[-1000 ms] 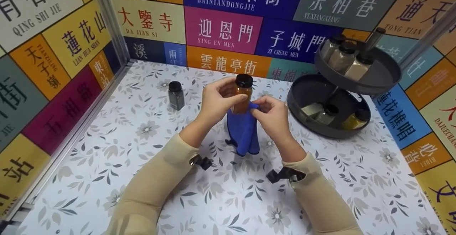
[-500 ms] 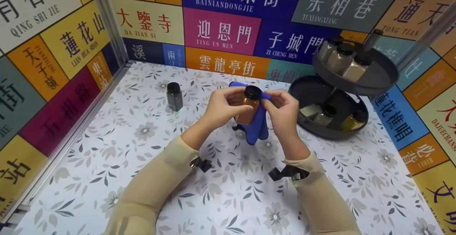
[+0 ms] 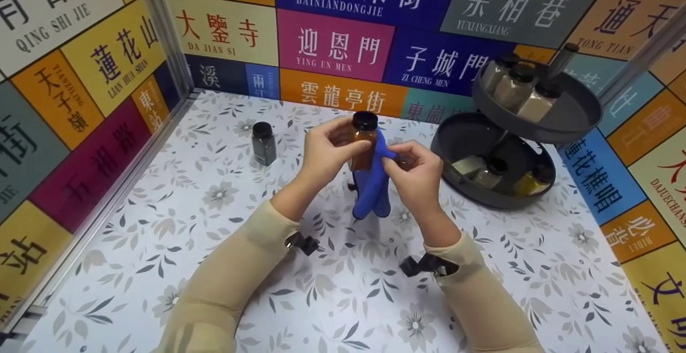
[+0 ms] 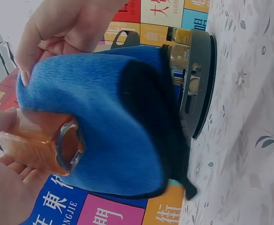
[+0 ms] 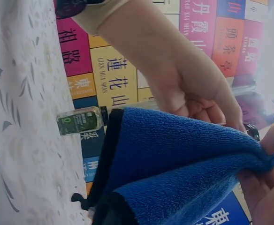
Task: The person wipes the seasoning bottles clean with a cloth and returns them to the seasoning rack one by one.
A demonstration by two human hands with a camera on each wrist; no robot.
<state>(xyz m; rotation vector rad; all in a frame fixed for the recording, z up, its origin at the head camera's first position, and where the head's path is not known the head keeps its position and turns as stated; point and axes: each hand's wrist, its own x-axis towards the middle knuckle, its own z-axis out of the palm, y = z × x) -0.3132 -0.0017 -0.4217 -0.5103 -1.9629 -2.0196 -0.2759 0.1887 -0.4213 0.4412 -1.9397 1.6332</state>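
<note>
My left hand (image 3: 329, 147) holds a square glass spice jar (image 3: 363, 152) with orange-brown contents and a black lid, upright above the table. Between thumb and fingers, my right hand (image 3: 415, 176) pinches a blue cloth (image 3: 375, 187) with dark edging. The cloth hangs down beside and behind the jar. In the left wrist view the jar's base (image 4: 70, 149) lies against the cloth's blue face. From the right wrist, the cloth (image 5: 174, 159) covers most of the jar, and only a bit of its black lid (image 5: 252, 131) shows.
Left of my hands a dark-filled spice jar (image 3: 263, 144) stands on the floral-patterned table (image 3: 225, 288). A dark two-tier round rack (image 3: 455, 181) at the right holds several jars, its upper tray (image 3: 581, 109) overhanging the lower. Sign-patterned panels (image 3: 337, 42) wall the back and sides.
Jar and cloth shifted right and slightly lower by half a second ago, then came back left and up. The cloth has been turned about the jar; both hands keep their hold.
</note>
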